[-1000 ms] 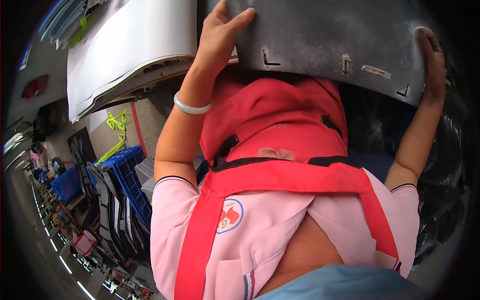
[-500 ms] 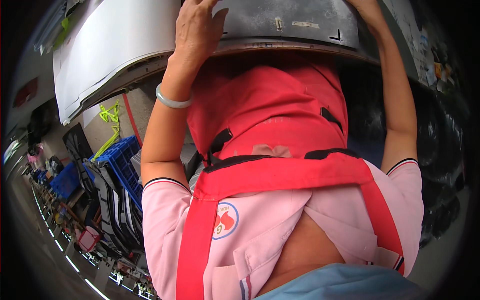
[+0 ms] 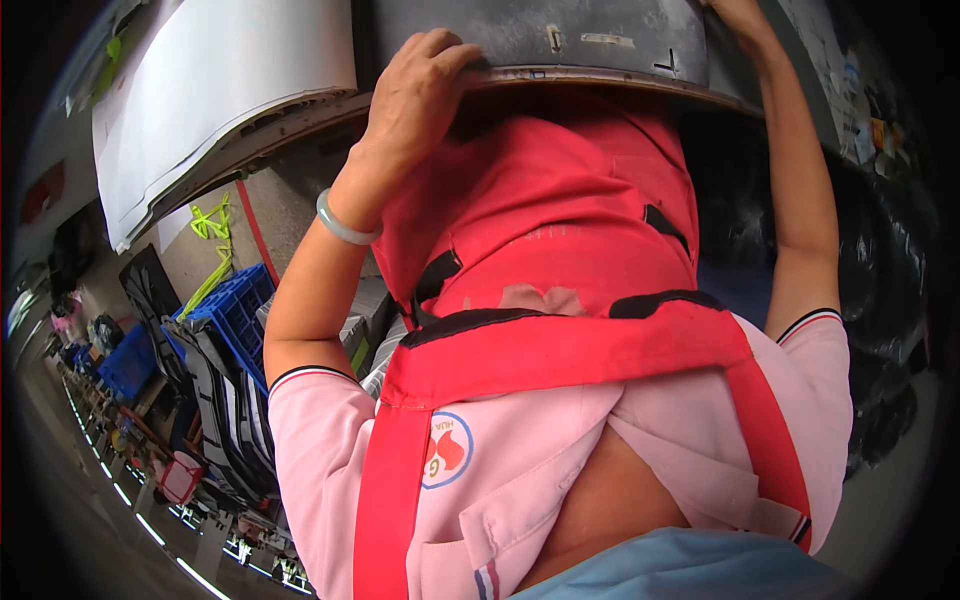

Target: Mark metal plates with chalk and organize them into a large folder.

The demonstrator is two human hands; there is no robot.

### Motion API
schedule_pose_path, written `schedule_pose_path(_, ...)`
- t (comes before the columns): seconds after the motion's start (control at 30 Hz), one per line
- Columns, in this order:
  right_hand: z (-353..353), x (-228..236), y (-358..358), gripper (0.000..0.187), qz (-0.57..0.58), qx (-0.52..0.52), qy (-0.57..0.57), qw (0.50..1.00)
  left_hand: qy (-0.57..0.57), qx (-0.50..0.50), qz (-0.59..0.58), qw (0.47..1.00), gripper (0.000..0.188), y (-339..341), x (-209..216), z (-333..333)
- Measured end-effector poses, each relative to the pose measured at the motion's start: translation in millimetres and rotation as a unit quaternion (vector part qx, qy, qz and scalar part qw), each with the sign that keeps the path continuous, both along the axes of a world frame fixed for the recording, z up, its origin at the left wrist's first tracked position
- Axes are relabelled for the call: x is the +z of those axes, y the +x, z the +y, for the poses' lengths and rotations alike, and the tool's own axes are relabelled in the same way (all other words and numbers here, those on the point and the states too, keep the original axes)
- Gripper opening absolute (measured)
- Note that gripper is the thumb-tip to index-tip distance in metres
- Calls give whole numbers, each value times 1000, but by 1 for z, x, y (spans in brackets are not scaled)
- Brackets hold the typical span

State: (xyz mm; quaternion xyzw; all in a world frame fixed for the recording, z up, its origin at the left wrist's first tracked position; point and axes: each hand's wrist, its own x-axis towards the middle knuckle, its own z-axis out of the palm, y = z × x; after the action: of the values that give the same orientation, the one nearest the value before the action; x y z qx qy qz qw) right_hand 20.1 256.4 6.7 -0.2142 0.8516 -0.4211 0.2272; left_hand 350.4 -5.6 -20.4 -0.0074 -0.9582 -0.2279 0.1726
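Scuffed, flat grey board (image 3: 640,18) with slots, smooth white sheets (image 3: 240,70), left hand (image 3: 418,92) curled near its edge, right hand (image 3: 738,14) cropped, both grips unclear.

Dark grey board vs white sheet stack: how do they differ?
Surface: the dark grey board is scuffed, with a black L-shaped mark; the white sheet stack looks plain.
Near edge: the white sheet stack shows loose, wavy layers; the dark grey board shows none.
Shared: both run out of the picture's top.
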Motion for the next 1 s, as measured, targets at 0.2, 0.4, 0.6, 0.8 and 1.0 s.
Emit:
schedule_pose_path(0.2, 1, -8, -4, 14, 3, 3, 3, 1000, 7, 12, 4, 1000, 19, 2, 1, 1)
schedule_pose_path(0.4, -2, -7, 3, 16, 9, -15, 13, 1000, 6, 17, 13, 1000, 17, 3, -3, 0)
schedule_pose_path(0.6, -3, -8, 2, 16, 23, -20, 22, 999, 1, 12, 18, 1000, 15, 0, -3, 2)
schedule_pose_path(0.8, -7, -5, 8, 20, 57, -18, 42, 997, 16, 12, 35, 999, 13, 1, -1, 2)
schedule_pose_path(1.0, -10, 2, 10, 22, 77, -16, 58, 995, 6, 21, 23, 999, 15, 1, 0, 4)
